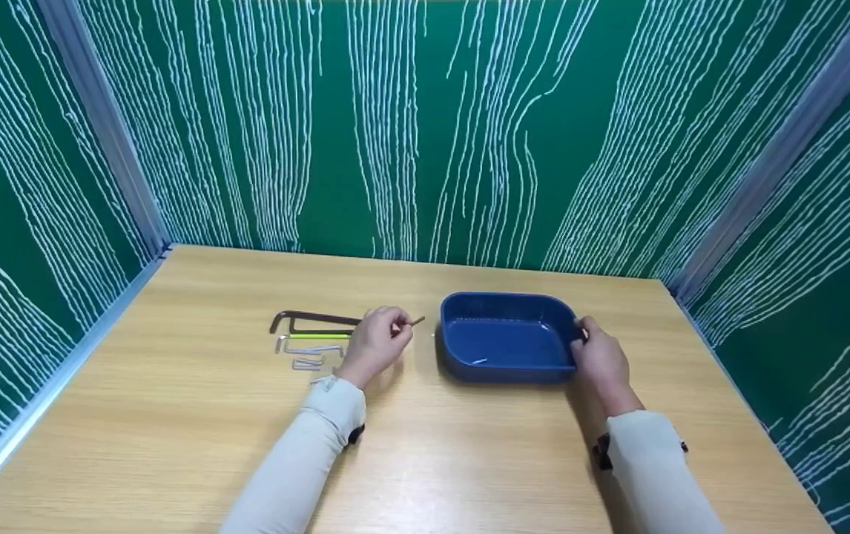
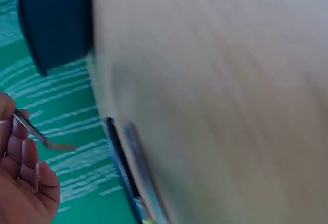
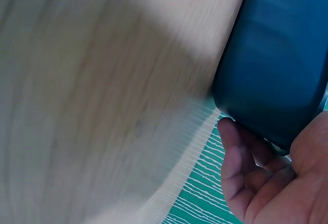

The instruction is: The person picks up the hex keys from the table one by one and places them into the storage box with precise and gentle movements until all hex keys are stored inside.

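My left hand [image 1: 377,345] pinches a small bent hex key [image 1: 417,321] between thumb and fingers, held over the table left of a blue bin [image 1: 510,375]. In the left wrist view this hex key [image 2: 33,127] shows a bend and a brownish end. My right hand [image 1: 604,363] grips the bin's right wall; the right wrist view has its fingers [image 3: 233,165] curled at the bin's edge. Inside the bin lies one small silver piece [image 1: 479,361]. Beside and partly behind my left hand are dark hex keys [image 1: 314,317], a yellow-green rod [image 1: 317,336] and silver hex keys [image 1: 314,349].
Smaller silver hex keys [image 1: 307,364] lie nearest the front of the group. The wooden table [image 1: 462,460] is bounded by green panels [image 1: 462,133] with white wavy lines at the back and both sides.
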Tool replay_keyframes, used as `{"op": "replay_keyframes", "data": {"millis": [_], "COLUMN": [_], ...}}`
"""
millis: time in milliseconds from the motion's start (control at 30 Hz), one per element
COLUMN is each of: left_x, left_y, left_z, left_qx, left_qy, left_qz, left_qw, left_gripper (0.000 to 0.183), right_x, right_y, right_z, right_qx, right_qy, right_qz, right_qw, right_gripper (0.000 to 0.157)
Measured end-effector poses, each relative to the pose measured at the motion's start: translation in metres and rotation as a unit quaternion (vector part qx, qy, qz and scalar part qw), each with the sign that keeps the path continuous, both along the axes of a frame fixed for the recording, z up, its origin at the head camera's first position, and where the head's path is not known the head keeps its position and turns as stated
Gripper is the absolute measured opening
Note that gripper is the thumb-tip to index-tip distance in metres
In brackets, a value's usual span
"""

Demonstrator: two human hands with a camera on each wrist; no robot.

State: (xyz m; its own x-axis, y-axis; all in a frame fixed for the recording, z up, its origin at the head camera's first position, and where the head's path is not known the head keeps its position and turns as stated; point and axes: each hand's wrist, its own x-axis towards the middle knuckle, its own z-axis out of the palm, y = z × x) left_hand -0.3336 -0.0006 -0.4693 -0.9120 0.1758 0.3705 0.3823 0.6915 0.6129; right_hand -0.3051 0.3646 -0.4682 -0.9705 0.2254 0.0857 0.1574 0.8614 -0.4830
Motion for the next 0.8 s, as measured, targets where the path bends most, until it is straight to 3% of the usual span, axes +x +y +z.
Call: {"op": "replay_keyframes", "data": {"millis": [233,433,600,800], "left_x": [0.004,0.006,0.009,0.013], "left_y": [0.016,0.029,0.038,0.047], "left_z": [0.015,0.022,0.030,0.037], "left_qx": [0.082,0.158,0.171,0.169], "left_qy": [0.024,0.021,0.001,0.005], "left_qz": [-0.007,-0.043,-0.056,-0.056], "left_qw": [0.9963,0.9863,0.9836,0.9840], "left_gripper": [0.007,0.008,0.014,0.014], "right_x": [0.001,0.001,0.001,0.000], "right_y": [-0.001,-0.001,0.000,0.000], "right_z": [0.001,-0.002,-0.002,-0.001], "right_qx": [0.003,0.005,0.009,-0.008], "right_qy": [0.005,0.014,0.020,0.006], "right_qz": [0.001,0.001,-0.004,-0.001], "right_qw": [1.000,1.000,1.000,1.000], "right_gripper": [0.038,0.037,0.037,0.038]}}
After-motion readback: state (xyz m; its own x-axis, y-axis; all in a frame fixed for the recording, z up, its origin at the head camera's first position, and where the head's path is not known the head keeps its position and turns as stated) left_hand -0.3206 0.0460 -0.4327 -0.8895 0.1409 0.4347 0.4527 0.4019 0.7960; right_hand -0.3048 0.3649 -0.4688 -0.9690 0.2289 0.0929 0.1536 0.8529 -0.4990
